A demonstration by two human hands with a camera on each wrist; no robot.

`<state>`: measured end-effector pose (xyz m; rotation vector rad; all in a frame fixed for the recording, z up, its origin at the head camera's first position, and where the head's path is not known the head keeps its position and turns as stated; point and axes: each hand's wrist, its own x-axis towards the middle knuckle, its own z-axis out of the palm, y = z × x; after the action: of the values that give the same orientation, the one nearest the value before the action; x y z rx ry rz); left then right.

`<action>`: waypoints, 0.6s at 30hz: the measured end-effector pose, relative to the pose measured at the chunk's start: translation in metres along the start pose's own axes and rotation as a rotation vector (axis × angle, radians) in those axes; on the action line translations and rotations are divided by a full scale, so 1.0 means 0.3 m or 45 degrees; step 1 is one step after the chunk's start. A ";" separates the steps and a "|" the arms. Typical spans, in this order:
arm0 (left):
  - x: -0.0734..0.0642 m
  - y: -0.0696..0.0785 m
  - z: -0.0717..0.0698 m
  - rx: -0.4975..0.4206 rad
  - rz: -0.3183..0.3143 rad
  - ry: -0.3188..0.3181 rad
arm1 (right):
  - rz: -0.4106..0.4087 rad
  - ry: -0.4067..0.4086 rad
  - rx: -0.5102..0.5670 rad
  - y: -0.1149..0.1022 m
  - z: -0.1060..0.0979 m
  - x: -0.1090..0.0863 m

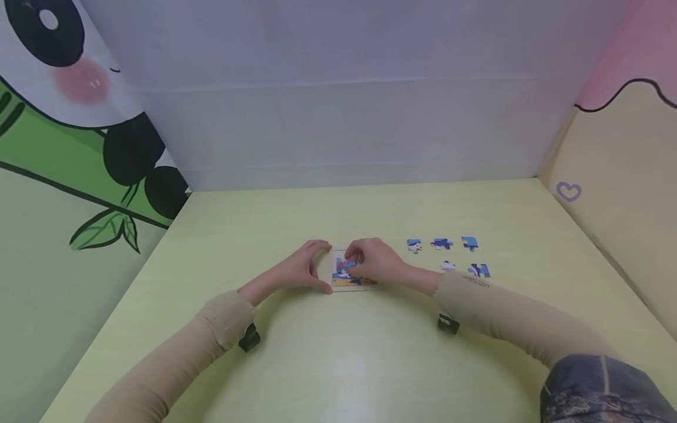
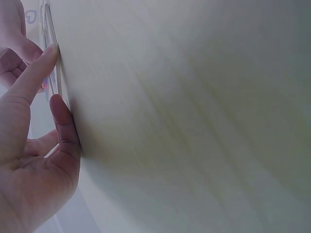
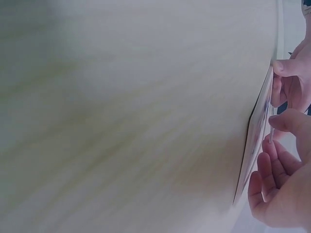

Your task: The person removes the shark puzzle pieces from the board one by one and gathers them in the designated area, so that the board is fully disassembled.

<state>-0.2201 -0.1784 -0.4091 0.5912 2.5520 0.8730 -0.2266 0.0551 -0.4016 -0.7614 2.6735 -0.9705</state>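
Observation:
A small jigsaw puzzle board (image 1: 353,288) with a pale rim lies on the table, some colourful pieces set in its left and lower parts. My left hand (image 1: 304,267) holds the board at its left side, thumb by the near corner and fingers by the far one. Over the board, my right hand (image 1: 378,260) pinches a puzzle piece (image 3: 271,135) between thumb and fingertips; in the right wrist view it shows as a thin edge-on slip. The right hand covers the board's upper right part in the head view.
Loose puzzle pieces lie right of the board: a far row holds a white-and-blue piece (image 1: 414,245), a dark blue piece (image 1: 441,243) and a blue piece (image 1: 469,242). Nearer are a whitish piece (image 1: 448,265) and another blue one (image 1: 479,270), close to the right sleeve.

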 end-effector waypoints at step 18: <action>0.004 -0.005 0.006 -0.002 -0.010 0.008 | 0.001 0.050 -0.041 0.074 -0.050 -0.067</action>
<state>-0.2208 -0.1779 -0.4115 0.5787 2.5572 0.8752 -0.2238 0.0885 -0.4042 -0.7559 2.7292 -0.9538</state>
